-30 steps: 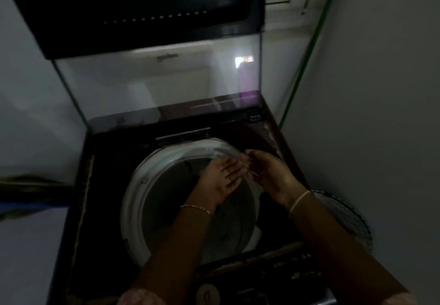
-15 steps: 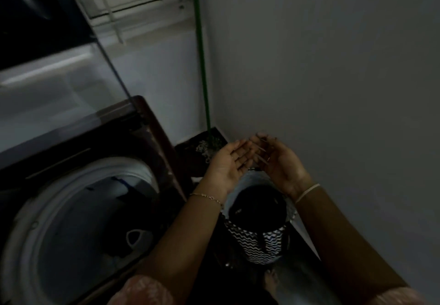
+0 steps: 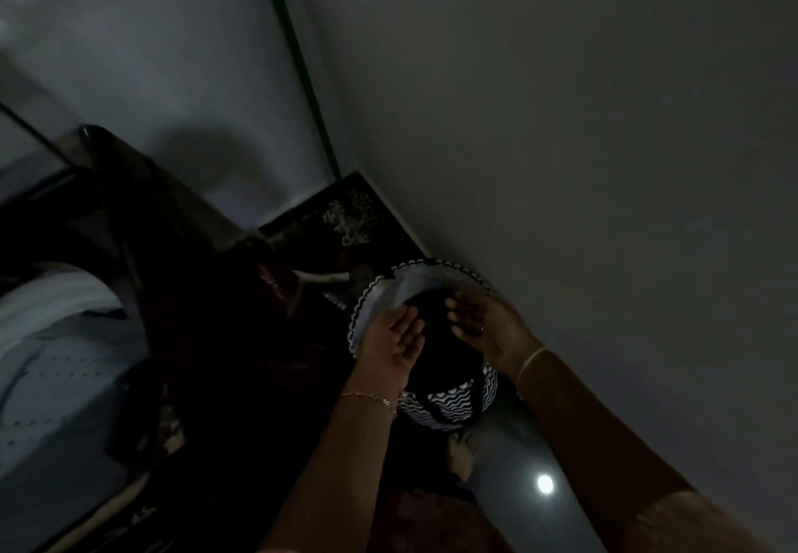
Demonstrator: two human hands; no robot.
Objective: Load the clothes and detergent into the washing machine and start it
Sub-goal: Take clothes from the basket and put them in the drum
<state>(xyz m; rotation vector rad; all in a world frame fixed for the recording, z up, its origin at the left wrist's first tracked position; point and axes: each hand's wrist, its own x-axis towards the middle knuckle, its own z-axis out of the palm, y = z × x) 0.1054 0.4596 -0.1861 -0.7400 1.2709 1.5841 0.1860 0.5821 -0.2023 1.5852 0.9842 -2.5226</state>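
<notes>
- Both hands have dropped from chest height, where they hovered half a second ago, to the mouth of the laundry basket [image 3: 449,405], and the view has swung further from the washing machine [image 3: 64,358] toward the corner.
- Fingers of the left hand [image 3: 395,343] lie loosely together, slightly curled, palm up, tips at the dark opening; they pinch nothing that I can see.
- Fingers of the right hand [image 3: 488,328] are gently spread and bent inward, palm facing the left hand; they too appear empty, though the gloom inside the basket hides whether the tips touch cloth.
- The two palms face each other across the opening, which reads as readiness to scoop a bundle from both sides.
- A thin bracelet [image 3: 371,399] sits on the left wrist, a pale band [image 3: 531,362] on the right.
- The basket, with its black-and-white wavy pattern and pale lining, stands on the floor against the wall [image 3: 604,164], just beside the machine, so the carry is short.
- The clothes [image 3: 436,332] are only a dark mass inside the basket; no single garment can be told apart.
- The machine's pale tub rim shows at far left, lid raised, ready for loading.
- A green pole [image 3: 302,77] leans in the corner behind.
- No detergent is visible.
</notes>
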